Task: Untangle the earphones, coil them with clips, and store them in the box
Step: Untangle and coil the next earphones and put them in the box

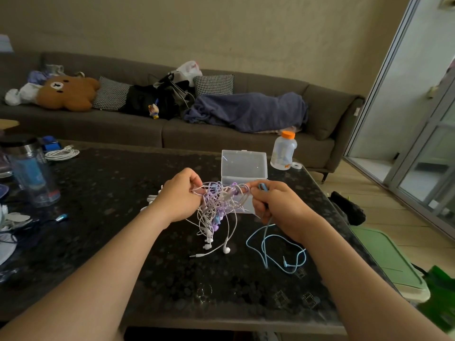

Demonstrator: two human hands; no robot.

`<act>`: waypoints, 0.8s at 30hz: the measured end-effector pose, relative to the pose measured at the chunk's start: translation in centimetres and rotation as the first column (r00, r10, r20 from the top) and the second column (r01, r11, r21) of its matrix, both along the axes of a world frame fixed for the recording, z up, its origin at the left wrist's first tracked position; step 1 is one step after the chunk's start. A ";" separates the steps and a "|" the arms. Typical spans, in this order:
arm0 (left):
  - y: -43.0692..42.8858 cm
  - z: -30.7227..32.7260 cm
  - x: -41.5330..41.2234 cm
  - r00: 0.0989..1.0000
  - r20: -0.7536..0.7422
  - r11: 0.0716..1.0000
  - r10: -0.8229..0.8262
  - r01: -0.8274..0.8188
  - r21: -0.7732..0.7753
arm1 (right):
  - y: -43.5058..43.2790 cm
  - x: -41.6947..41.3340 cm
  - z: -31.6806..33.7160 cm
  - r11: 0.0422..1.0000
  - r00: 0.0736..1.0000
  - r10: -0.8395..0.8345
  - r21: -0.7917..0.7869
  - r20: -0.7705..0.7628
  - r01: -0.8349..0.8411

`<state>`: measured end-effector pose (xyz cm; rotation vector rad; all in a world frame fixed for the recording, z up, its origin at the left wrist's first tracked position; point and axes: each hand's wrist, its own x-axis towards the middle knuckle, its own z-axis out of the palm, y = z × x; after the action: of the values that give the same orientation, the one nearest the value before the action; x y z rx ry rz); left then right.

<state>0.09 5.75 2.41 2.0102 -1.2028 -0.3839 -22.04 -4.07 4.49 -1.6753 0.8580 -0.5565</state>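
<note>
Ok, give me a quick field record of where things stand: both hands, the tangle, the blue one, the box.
left hand: pinches strands at the top of the tangle
right hand: grips the blue earphone cable, fingertips at the tangle
tangle: white and purple earphones, knotted, held up, lower ends on the table
blue earphone cable: mostly free, trailing in loops on the table
box: clear, lid standing open, behind the hands; contents not visible
coiling and storing: not yet done

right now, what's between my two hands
In the head view, the tangled bundle of white and purple earphones hangs between the left hand and right hand; both grip it.
</note>
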 end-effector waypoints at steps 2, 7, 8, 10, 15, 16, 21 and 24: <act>0.0 -0.1 -0.1 1.000 0.029 0.999 0.002 -0.004 0.049 | 0.1 0.1 0.0 0.998 0.999 -0.030 -0.063 -0.027 0.028; -0.4 -0.8 0.2 0.981 0.139 0.982 0.132 -0.149 0.117 | -0.9 0.6 -1.0 0.870 0.951 -0.183 -0.491 -0.250 0.038; -0.7 -1.0 0.5 0.978 0.135 0.978 0.157 -0.174 0.118 | -1.0 0.6 -1.2 0.857 0.935 -0.193 -0.515 -0.299 0.012; -0.8 -1.0 0.7 0.970 0.152 0.971 0.189 -0.208 0.118 | -1.0 0.6 -1.2 0.847 0.920 -0.194 -0.532 -0.341 -0.018; -0.3 -0.7 0.6 0.970 0.212 0.922 0.123 -0.190 0.338 | -0.4 0.1 -0.1 0.814 0.965 -0.248 -0.558 -0.087 0.159; -0.2 -0.8 0.6 0.974 0.200 0.907 0.107 -0.178 0.381 | -0.4 -0.1 0.0 0.832 0.971 -0.241 -0.517 -0.009 0.201; 0.2 0.3 -0.8 0.955 0.296 0.936 0.018 -0.120 0.330 | 0.1 0.1 0.2 0.904 0.989 -0.117 -0.403 0.090 0.144; 0.5 1.5 -2.5 0.928 0.355 0.977 -0.112 0.037 0.212 | 0.6 0.3 0.6 0.936 0.984 -0.041 -0.338 0.170 0.098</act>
<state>-2.42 6.27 3.93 2.2855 -1.5240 -0.1747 -21.70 -3.50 5.11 -1.8894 0.7331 -0.9225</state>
